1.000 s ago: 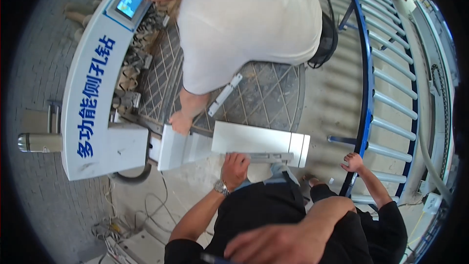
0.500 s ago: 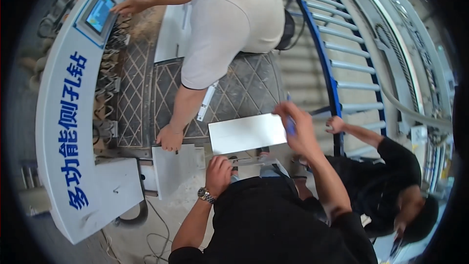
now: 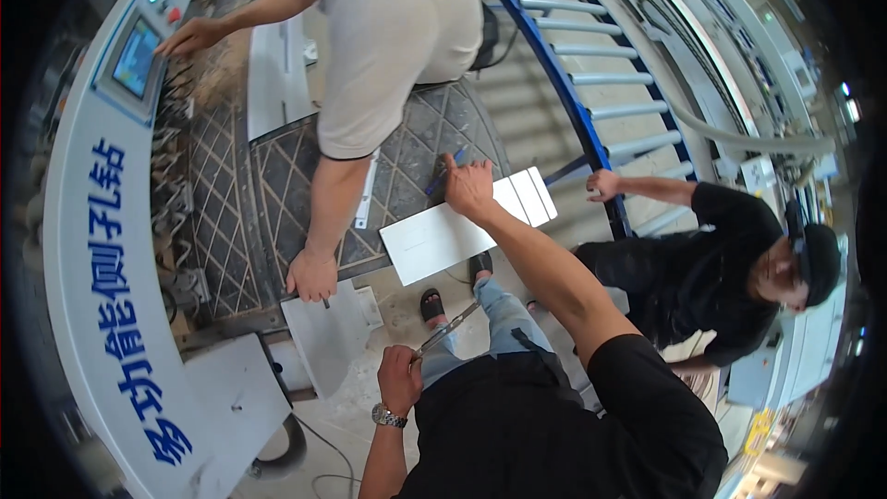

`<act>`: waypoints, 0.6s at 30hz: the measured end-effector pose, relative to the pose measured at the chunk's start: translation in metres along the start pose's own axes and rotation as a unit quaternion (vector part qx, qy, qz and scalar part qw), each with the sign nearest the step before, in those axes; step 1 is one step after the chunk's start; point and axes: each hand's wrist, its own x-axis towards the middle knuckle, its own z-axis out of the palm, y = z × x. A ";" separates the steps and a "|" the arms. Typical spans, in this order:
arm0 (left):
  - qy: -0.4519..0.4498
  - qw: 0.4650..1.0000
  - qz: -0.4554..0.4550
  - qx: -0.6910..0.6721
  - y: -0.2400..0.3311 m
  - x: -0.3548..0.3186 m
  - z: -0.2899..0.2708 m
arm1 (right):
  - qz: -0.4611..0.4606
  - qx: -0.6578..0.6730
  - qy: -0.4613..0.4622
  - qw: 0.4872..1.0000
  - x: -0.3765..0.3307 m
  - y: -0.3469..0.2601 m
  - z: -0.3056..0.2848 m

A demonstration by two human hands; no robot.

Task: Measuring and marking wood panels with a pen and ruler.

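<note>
My left hand, with a watch on its wrist, closes around one end of a thin, narrow metal strip that looks like a ruler. The strip points away and to the right, above my legs. A white rectangular panel lies tilted across the near edge of the dark table; thin lines cross its right end. My right hand reaches over the panel's far edge. At its fingertips is a slim blue pen, above the dark surface; the palm side of this hand is hidden.
On the left, a person in a light shirt touches a control screen and rests a hand by a grey plate. A blue-framed roller conveyor runs behind. Another person in black stands right. A cable lies on the floor.
My right hand has moved away and left with the blue pen, over the panel. The metal strip in my left hand now points more away from me. The head view has shifted.
</note>
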 end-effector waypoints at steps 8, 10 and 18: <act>-0.125 0.989 0.073 -0.007 -0.050 0.029 0.027 | 0.208 0.243 0.160 0.934 -0.278 0.094 -0.021; -0.224 0.974 0.032 0.005 -0.069 0.040 0.043 | 0.328 0.184 -0.009 0.927 -0.378 0.114 0.009; -0.479 0.871 0.051 0.090 -0.078 0.113 0.131 | 0.760 0.475 -0.178 0.406 -0.754 -0.032 0.155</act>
